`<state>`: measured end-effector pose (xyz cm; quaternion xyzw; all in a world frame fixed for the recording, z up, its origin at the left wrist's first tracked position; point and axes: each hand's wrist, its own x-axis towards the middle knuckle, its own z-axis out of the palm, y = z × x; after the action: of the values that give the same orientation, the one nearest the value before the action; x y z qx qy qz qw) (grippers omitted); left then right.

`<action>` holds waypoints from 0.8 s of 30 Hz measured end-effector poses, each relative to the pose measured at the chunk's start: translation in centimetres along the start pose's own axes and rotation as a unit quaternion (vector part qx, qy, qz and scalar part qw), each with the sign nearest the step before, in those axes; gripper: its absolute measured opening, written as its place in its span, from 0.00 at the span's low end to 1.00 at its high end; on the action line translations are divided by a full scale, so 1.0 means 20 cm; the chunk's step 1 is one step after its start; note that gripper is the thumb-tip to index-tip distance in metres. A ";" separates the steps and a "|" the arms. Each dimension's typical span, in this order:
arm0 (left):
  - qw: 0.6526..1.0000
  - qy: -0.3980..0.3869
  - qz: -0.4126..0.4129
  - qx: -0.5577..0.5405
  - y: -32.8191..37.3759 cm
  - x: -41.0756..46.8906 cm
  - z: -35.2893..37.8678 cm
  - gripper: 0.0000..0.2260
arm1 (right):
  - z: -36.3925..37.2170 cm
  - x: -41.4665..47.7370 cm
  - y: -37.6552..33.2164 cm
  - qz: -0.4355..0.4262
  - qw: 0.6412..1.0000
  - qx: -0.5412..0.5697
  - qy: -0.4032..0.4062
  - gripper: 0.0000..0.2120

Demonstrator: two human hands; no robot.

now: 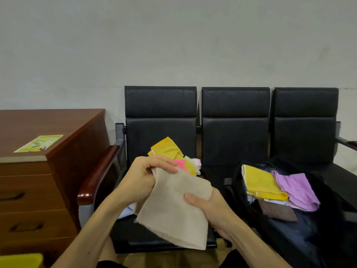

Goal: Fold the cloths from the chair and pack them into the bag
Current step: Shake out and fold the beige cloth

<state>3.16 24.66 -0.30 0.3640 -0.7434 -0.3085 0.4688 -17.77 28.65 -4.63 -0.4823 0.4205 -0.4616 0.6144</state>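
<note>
Beige cloth (173, 207) is held in the air in front of the left seat of a three-seat black chair (160, 105), clear of the seat cushion. Its long axis runs diagonally. The upper end points up and left into the left hand (143, 176), and the lower edge hangs down and right, over the front of the seat. The cloth appears doubled over; the number of layers cannot be told. The left hand has its fingers curled round the bunched top corner. The right hand (208, 206) pinches the right edge about halfway down, with the thumb flat on the front face and the fingers hidden behind the fabric. A pile of cloths (170, 149), yellow, pink and pale, lies loose at the back of the same seat, behind the left hand. A light blue piece (127, 209) shows on the seat under the left wrist. A black bag (328, 200) lies open on the seats to the right. It holds a folded yellow cloth (262, 182), a purple cloth (297, 188) just beside it, and a brown cloth (276, 211) beneath them. A wooden cabinet (58, 122) stands to the left of the chair, with a green leaflet (39, 143) on top.
</note>
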 end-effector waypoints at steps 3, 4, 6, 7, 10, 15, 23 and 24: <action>0.993 0.028 -0.067 -0.093 -0.07 -0.03 -0.01 0.18 | -0.03 -0.01 -0.01 0.006 1.000 0.005 0.025 0.17; 0.981 0.021 -0.102 -0.161 -0.11 -0.05 0.00 0.17 | -0.04 -0.02 -0.02 0.003 0.999 0.023 0.025 0.17; 0.934 0.004 -0.187 -0.305 -0.13 -0.10 0.03 0.15 | -0.05 -0.03 -0.04 -0.005 0.998 0.052 0.022 0.19; 0.906 0.021 -0.223 -0.360 -0.12 -0.13 0.07 0.16 | -0.05 -0.04 -0.05 -0.004 0.998 0.060 0.022 0.20; 0.852 0.066 -0.296 -0.427 -0.13 -0.19 0.16 0.19 | -0.06 -0.03 -0.05 0.009 0.997 0.062 0.036 0.22; 0.842 0.066 -0.363 -0.394 -0.19 -0.19 0.26 0.19 | -0.10 -0.02 -0.01 0.017 0.995 -0.013 0.097 0.17; 0.893 -0.034 -0.351 -0.280 -0.20 -0.24 0.26 0.17 | -0.15 -0.05 0.06 0.089 0.995 0.028 -0.019 0.21; 0.889 -0.028 -0.359 -0.281 -0.20 -0.24 0.26 0.16 | -0.17 -0.05 0.07 0.107 0.993 0.032 -0.032 0.23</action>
<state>0.72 27.01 -7.75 0.4505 -0.4565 -0.6620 0.3878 -21.03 29.15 -6.64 -0.4289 0.4350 -0.3910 0.6884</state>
